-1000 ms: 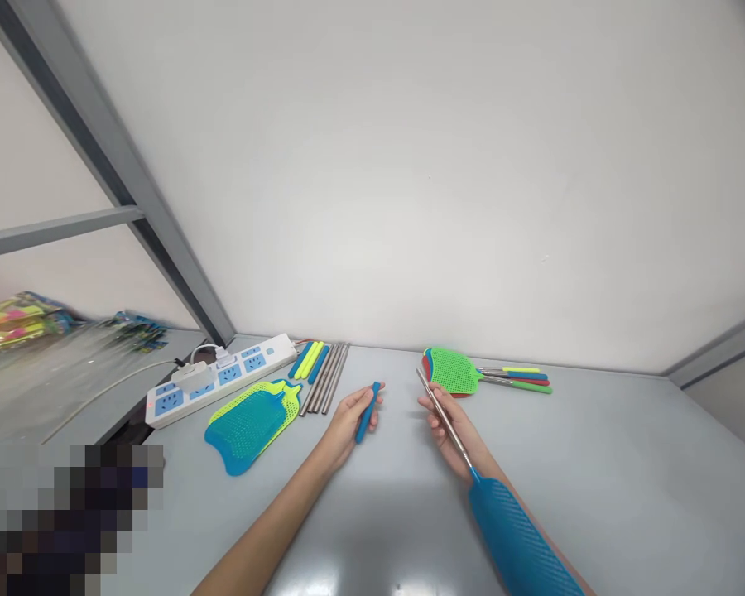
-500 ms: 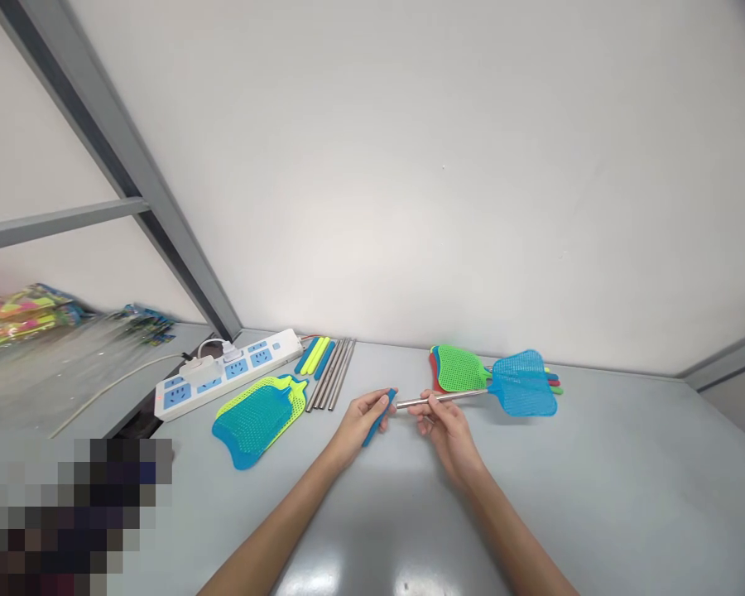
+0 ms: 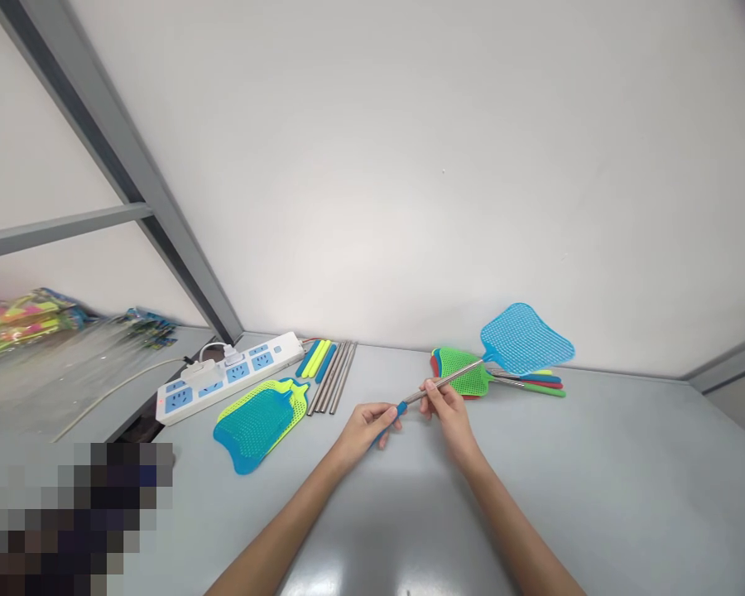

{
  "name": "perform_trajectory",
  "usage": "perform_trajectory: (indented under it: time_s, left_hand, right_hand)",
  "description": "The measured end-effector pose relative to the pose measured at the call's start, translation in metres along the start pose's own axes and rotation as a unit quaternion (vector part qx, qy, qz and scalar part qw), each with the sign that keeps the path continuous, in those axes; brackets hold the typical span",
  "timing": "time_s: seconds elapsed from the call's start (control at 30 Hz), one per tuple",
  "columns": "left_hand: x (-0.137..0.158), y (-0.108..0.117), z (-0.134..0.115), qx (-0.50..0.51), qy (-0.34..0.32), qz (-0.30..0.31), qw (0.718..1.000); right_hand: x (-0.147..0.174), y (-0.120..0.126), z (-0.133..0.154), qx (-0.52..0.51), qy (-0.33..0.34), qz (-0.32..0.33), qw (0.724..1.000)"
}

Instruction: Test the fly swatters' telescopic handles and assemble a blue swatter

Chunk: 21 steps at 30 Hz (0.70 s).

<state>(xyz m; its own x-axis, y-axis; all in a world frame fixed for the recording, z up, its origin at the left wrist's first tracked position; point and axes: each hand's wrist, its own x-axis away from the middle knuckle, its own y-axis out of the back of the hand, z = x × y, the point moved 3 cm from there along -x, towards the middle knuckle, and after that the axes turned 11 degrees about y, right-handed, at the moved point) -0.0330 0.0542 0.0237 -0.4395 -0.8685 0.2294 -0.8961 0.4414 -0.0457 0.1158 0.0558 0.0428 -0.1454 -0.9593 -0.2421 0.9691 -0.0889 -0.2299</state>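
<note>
My left hand (image 3: 363,430) is closed around a blue handle grip (image 3: 401,409), angled up to the right. My right hand (image 3: 448,414) pinches the metal rod of a fly swatter (image 3: 525,339) with a blue mesh head, raised up to the right. The rod's lower end meets the top of the blue grip; how far it sits inside I cannot tell. Beyond my right hand lies a stack of fly swatters (image 3: 465,368), a green one on top, with coloured grips pointing right.
Left of my hands lie blue and yellow swatter heads (image 3: 254,426), several metal rods (image 3: 334,379), and loose blue and yellow grips (image 3: 316,359). A white power strip (image 3: 229,374) with plugs and cables stands behind them. Plastic-bagged items (image 3: 31,319) lie at far left, and a wall rises behind the table (image 3: 627,480).
The rod's end has come to the blue grip, where there was a gap before. The swatter head has tilted upward, and both hands now line up the two parts.
</note>
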Motion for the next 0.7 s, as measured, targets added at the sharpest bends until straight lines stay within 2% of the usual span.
perform_trajectory:
  time_s: [0.1,0.17,0.27,0.37,0.47,0.57,0.7]
  left_hand:
    - [-0.001,0.001,0.001,0.007,0.005,-0.012,1.0]
    - [-0.002,0.001,0.001,0.005,0.008,-0.012,1.0]
    - [-0.001,0.0,0.002,-0.01,0.012,-0.006,1.0]
    - [-0.001,0.0,0.002,-0.032,0.012,0.011,0.999]
    - [-0.002,0.0,0.002,-0.028,0.003,0.015,0.999]
    - [-0.002,-0.001,0.0,-0.019,-0.002,0.018,1.0]
    - [0.0,-0.004,-0.002,-0.02,0.0,0.005,1.0]
  right_hand:
    - [-0.006,0.005,0.009,-0.008,0.028,-0.038,0.999]
    - [-0.008,0.005,0.014,-0.004,0.039,-0.034,0.999]
    - [-0.007,-0.001,0.012,0.019,0.02,0.017,0.999]
    - [0.0,-0.01,0.0,0.019,-0.005,0.049,0.999]
    - [0.006,-0.019,-0.014,0.016,-0.048,0.11,0.993]
    - [0.008,-0.022,-0.017,0.011,-0.044,0.117,0.992]
    - [0.002,-0.02,-0.004,0.033,-0.021,0.141,0.989]
